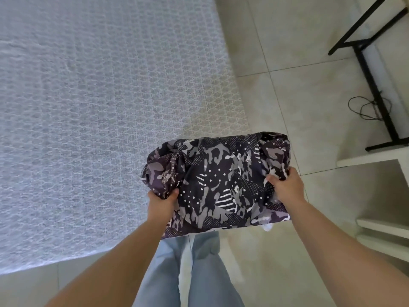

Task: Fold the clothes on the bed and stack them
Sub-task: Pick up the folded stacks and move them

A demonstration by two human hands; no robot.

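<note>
Dark camouflage-print cloth bundle [218, 185], lumpy

A black metal frame [374, 85] stands on the beige tiled floor [287, 96], a thin black cable [365, 108] looped beside its leg, near a white shelf unit [380, 227].

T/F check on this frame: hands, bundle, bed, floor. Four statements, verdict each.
1. Both the left hand and the right hand grip the dark camouflage-print fabric bundle. True.
2. The bundle lies flat on the white textured bedspread. False: it is held up beside the bed, mostly over the beige tiled floor.
3. A thin black cable lies on the floor by the black metal frame. True.
4. The bundle is plain red. False: dark with grey and white patches.
</note>
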